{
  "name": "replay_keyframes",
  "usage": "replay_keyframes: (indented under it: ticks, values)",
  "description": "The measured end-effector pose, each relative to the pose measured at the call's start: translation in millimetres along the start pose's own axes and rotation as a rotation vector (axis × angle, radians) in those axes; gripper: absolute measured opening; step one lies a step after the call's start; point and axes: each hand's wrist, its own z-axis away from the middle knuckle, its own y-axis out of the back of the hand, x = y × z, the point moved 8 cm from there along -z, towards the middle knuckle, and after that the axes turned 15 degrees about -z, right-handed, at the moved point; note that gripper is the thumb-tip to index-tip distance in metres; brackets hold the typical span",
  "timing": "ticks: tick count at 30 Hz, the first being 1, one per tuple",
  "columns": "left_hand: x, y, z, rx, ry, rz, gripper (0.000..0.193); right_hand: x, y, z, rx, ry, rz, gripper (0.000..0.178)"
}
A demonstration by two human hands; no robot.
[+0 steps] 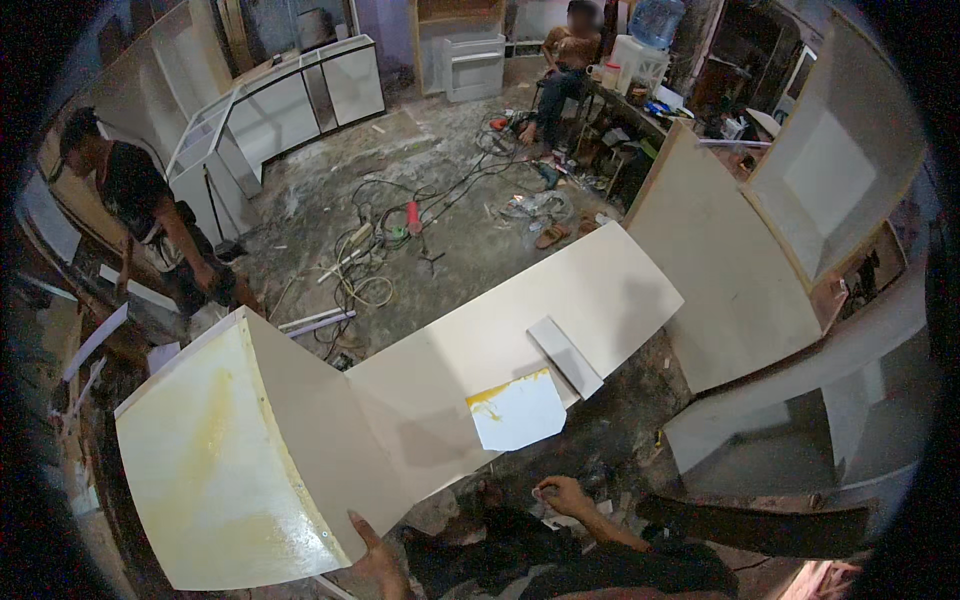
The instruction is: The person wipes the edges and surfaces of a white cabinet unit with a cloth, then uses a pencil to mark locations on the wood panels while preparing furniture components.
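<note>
My left hand (376,562) grips the near lower edge of a white cabinet piece (345,440), one finger stretched against its side; its other fingers are mostly hidden. The top face of that piece has a glossy coat with yellow, glue-like smears (215,430). My right hand (566,497) is held low over the floor, closed in a pinch on a small pale thing too small to name. Beyond it, a white cut-cornered sheet (520,415) with yellow smears along one edge lies on a long pale panel (450,345). A narrow white board (565,358) rests beside the sheet.
Large pale panels (710,260) stand at the right. Cables and a red power tool (413,217) litter the floor. One person (150,210) stands at the left; another (570,60) sits at the back near a cluttered bench (640,110). White cabinets (285,110) stand at the back left.
</note>
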Motion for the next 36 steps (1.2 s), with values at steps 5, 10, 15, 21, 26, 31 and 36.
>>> replay_keyframes:
  ticks: [5,10,15,21,26,31,36]
  values:
    - [8,2,5,0.036,-0.034,-0.013,0.057,17,-9,-19,0.013,0.133,0.032,0.021]
    - [-4,19,18,0.077,-0.043,-0.074,0.056,63,-14,-17,0.004,0.375,0.007,0.012]
    - [-20,36,-2,0.298,-0.174,0.12,0.051,11,21,-18,0.048,0.091,-0.089,0.012]
    - [-39,15,10,-0.054,-0.333,-0.504,0.067,109,44,-26,0.23,0.115,0.04,0.021]
    - [-230,57,5,-0.057,-0.305,-0.717,0.071,176,28,12,0.319,0.026,-0.082,0.023]
    - [-419,109,39,-0.478,0.307,-0.195,0.061,229,46,38,0.331,-0.042,0.051,0.02]
    - [-433,96,69,-0.679,0.414,0.281,0.085,266,47,50,0.312,-0.036,-0.038,0.029]
